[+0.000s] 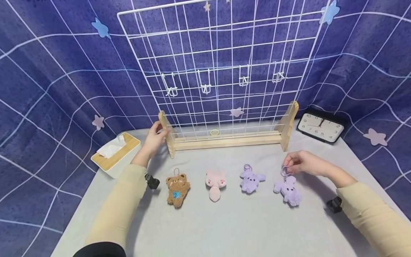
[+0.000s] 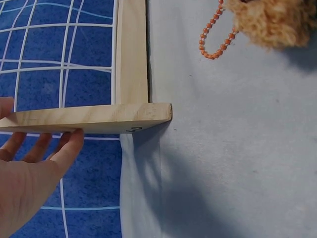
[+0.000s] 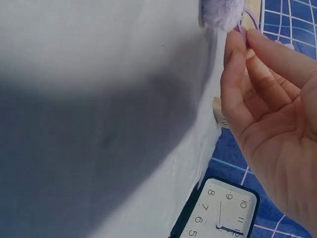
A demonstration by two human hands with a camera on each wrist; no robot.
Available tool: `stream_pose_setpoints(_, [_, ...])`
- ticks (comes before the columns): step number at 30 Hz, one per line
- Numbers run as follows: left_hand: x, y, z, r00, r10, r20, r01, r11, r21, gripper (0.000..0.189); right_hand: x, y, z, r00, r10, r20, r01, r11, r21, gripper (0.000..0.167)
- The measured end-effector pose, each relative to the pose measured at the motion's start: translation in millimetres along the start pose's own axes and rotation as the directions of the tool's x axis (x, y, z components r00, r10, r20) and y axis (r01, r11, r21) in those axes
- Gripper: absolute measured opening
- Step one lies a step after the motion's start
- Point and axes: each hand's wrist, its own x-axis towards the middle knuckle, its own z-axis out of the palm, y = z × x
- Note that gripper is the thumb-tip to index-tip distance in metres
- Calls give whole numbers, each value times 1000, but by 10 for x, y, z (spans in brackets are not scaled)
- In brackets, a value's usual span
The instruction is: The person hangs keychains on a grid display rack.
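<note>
In my feed, the left hand (image 1: 155, 137) grips the stand's post (image 1: 171, 148). Rightward on the tabletop (image 1: 224, 228) lie the bear (image 1: 177, 189), the pink toy (image 1: 216, 183) and the first purple toy (image 1: 250, 181). My right hand (image 1: 306, 162) pinches the loop (image 1: 284, 171) of the second purple toy (image 1: 290, 191), whose body slants from those fingertips toward the near edge; the nearest hook (image 1: 278, 76) sits above, slightly left, well apart.

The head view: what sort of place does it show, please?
Probably an indoor table, perhaps arranged for a small display: a blue backdrop with stars hangs behind it, and a wire rack and a clock stand on top.
</note>
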Motion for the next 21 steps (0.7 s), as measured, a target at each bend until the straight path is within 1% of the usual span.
stream_pose_setpoints(4, [-20,39,10,1000,-6,-1,6,1000,5,54,-16,-11,-35,999,-27,-24,27,1000,-12,6])
stream_pose_setpoints(7, [-34,48,14,1000,-7,-2,7,1000,3,54,-37,-42,-59,999,-18,-43,19,1000,17,5])
stream_pose_setpoints(13, [-27,26,1,1000,-8,4,8,1000,-27,54,-78,-97,-91,996,-18,-86,18,1000,-1,8])
stream_pose_setpoints(17, [-25,14,-12,1000,-13,2,13,1000,-19,55,-93,-126,-106,995,-25,-99,25,1000,-5,7])
stream_pose_setpoints(21, [-26,11,-23,1000,-19,3,19,1000,-8,55,-98,-162,-136,994,-49,-97,48,999,-13,6])
